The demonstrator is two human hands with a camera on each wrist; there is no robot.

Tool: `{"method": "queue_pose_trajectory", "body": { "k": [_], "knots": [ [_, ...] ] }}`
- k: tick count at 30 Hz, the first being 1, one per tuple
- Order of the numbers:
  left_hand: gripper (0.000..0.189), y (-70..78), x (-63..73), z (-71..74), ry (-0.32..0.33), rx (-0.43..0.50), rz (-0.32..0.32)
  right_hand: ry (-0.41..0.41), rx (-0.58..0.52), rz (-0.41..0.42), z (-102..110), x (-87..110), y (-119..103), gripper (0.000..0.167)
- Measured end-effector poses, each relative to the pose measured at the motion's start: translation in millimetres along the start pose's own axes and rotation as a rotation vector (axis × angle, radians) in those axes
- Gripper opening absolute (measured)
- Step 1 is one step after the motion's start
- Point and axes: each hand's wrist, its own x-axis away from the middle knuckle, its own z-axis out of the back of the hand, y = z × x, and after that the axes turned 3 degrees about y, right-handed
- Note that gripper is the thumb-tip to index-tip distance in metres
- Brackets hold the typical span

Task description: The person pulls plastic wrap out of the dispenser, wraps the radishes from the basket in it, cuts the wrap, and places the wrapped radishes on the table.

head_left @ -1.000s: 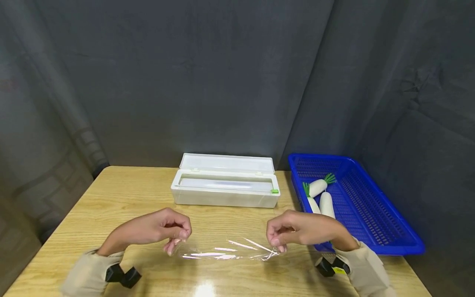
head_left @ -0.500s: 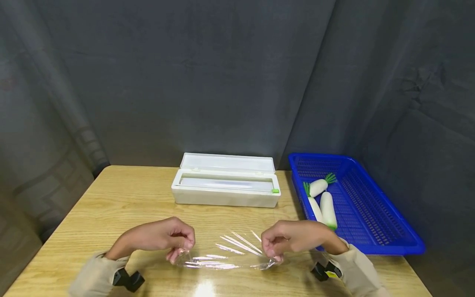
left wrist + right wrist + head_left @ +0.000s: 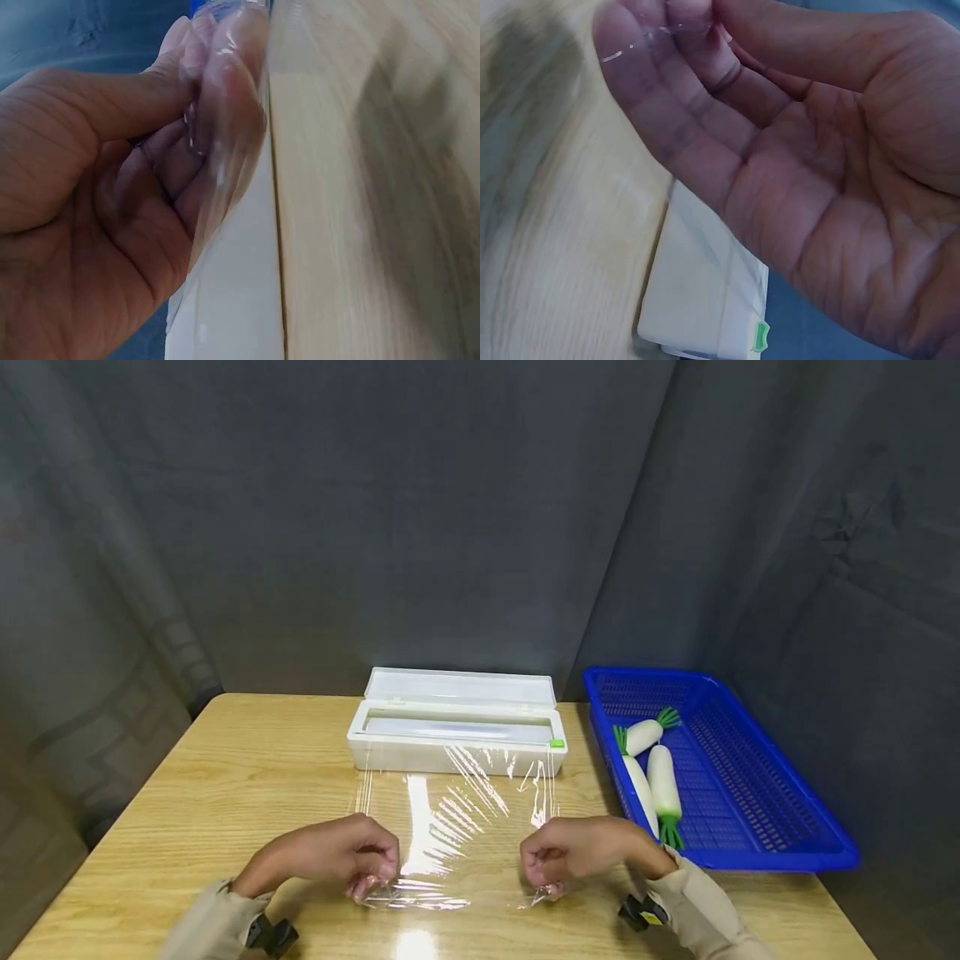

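A clear sheet of cling film (image 3: 442, 827) stretches from the white dispenser box (image 3: 457, 758) toward the front of the table. Its near left corner is pinched between the thumb and fingers of my left hand (image 3: 333, 856). My right hand (image 3: 588, 852) pinches the near right corner the same way. In the left wrist view, film lies over the fingers of the left hand (image 3: 112, 172). The right wrist view has a strip of film across the fingertips of the right hand (image 3: 795, 157). The box's lid (image 3: 461, 687) stands raised, and a green slider (image 3: 556, 743) sits at its right end.
A blue plastic basket (image 3: 750, 862) stands on the right of the wooden table (image 3: 247, 760). Inside lie three white radishes (image 3: 663, 777) with green tops. Dark grey curtain (image 3: 390, 527) hangs behind the table.
Both hands have come nearer the table's front edge and slightly closer together. The film between them now shows as a broad, taut sheet reaching back to the box.
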Motion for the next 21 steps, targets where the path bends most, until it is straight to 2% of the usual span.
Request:
{"method": "queue_pose_trajectory", "body": {
  "k": [3, 6, 9, 12, 21],
  "knots": [
    [0.022, -4.3, -0.4, -2.7, 0.006, -0.022, 0.013, 0.016, 0.044, 0.001, -5.1, -1.3, 0.6, 0.014],
    [0.024, -6.8, -0.8, -5.1, 0.012, -0.046, 0.027, 0.035, 0.137, 0.023, -8.8, -2.2, 0.5, 0.013],
    [0.023, -7.6, 0.0, -6.3, 0.025, -0.112, 0.019, 0.045, 0.231, 0.053, -11.4, -3.9, 0.5, 0.013],
    [0.022, -7.9, 0.9, -7.5, 0.041, -0.176, 0.014, 0.045, 0.275, 0.06, -14.1, -5.5, 0.9, 0.015],
    [0.025, -10.7, 1.3, -13.5, 0.065, -0.324, -0.01, 0.062, 0.302, -0.037, -21.0, -7.9, 0.8, 0.01]
  ]
}}
